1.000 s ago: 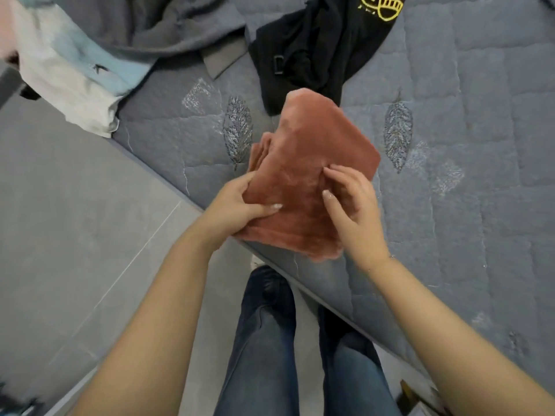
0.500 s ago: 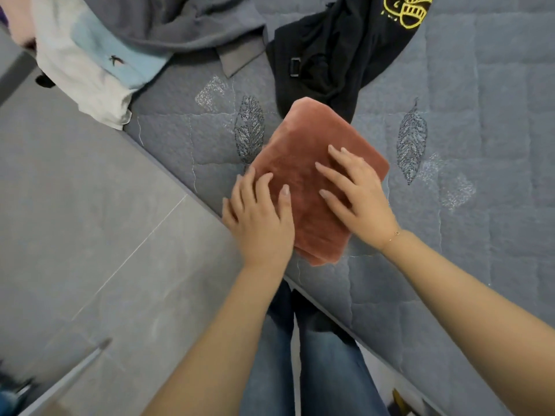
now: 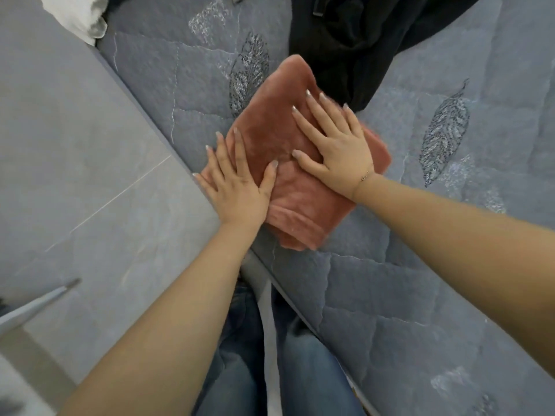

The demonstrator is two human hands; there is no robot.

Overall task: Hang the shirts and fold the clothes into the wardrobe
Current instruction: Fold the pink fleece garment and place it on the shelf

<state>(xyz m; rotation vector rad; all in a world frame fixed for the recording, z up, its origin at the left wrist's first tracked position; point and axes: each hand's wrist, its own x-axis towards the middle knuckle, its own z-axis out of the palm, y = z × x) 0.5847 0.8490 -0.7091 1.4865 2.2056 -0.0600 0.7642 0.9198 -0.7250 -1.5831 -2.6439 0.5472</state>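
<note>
Pink plush folded cloth [image 3: 303, 202] lies on the quilted mattress [image 3: 420, 295]. Left hand [image 3: 240, 187] and right hand [image 3: 339, 145] press it flat, fingers straight, gripping nothing

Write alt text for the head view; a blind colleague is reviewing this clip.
Both hands, left hand and right hand, press flat on a folded pink fleece garment lying at the edge of a grey quilted bed. A black garment lies just behind it, and grey floor tiles show at left.

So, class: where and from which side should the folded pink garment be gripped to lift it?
Grip the folded pink garment at its near corner, which overhangs the bed edge, coming from below; it probably keeps the folds together.
</note>
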